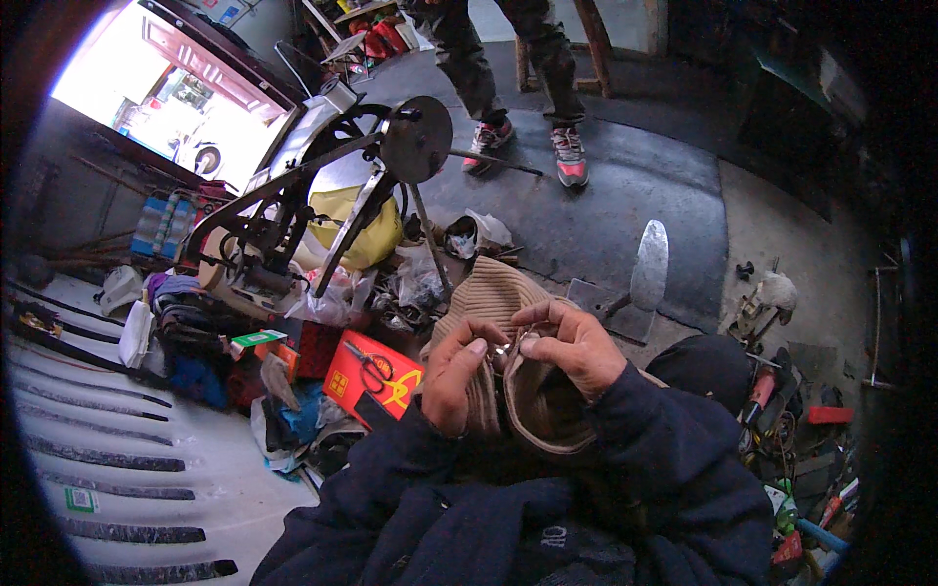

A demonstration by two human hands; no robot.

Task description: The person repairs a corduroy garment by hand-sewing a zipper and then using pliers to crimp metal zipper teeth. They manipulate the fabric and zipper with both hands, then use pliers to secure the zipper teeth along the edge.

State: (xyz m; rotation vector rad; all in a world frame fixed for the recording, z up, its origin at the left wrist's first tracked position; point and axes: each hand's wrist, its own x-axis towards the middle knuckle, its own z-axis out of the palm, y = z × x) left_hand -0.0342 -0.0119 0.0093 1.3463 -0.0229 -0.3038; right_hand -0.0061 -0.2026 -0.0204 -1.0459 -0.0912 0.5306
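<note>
At the far left, see a white panel (244,508) crossed by dark strips, then a heap of cloth and bags (191,337) running up to a black machine (420,142). Nearer in, note scissors (376,374) lying on a red box (337,396), just beside the left sleeve (391,469); brush the box with that sleeve, and risk sending the blades off it.

At the middle, close before the body, find the tan ribbed cloth (503,293), gathered up between both hands. With the left hand (447,386), pinches an edge between thumb and fingertips, by a small shiny piece (500,356); cannot tell whether gripping that piece too. With the right hand (581,352), grips the neighbouring edge, thumb against bent forefinger, above a drooping loop of cloth. Could lose the edge through a slack fingertip hold, or pucker it through uneven pulling.

As for room: on the left, tight against box and heap; ahead, freer over the black mat (625,186), as far as another person's shoes (571,161); right of centre, limited by an upright pale metal plate (650,264), apt to snag swung cloth; farther right, crowded by scattered tools (762,391) near the right sleeve.
</note>
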